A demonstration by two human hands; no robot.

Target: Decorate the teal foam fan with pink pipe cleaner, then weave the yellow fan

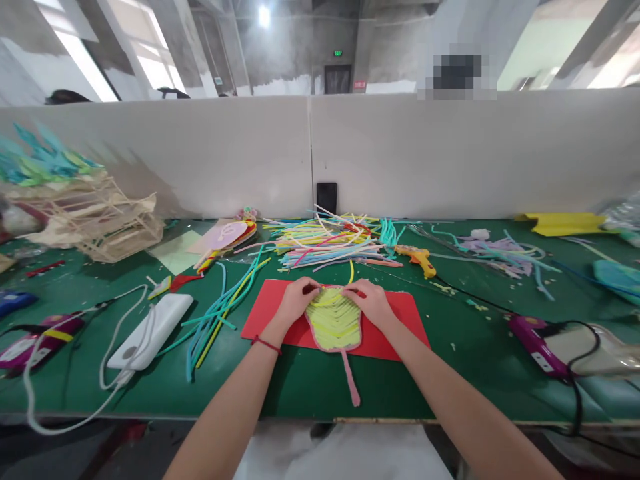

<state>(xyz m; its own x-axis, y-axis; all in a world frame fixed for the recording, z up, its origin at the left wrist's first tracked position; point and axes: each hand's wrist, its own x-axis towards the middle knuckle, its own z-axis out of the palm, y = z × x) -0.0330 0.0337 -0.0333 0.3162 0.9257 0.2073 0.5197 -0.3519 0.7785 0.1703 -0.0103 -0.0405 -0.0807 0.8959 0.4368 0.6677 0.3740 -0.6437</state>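
Note:
A fan-shaped piece [336,323] with wavy yellow-green strips, a pink edge and a pink handle [351,380] lies on a red board [405,320]. My left hand [300,298] pinches at its upper left edge, and my right hand [369,301] does the same at the upper right. Between my fingertips runs a yellow strip [332,301] across the top of the piece; its far end [351,272] seems to stick up beside my right hand. The fingertips partly hide the top edge.
Behind the board lies a pile of coloured strips [325,247], with an orange glue gun [420,259] to its right. Left are loose strips [225,313] and a white power strip [153,332]. A purple device [540,347] sits right, a phone [327,197] at the partition.

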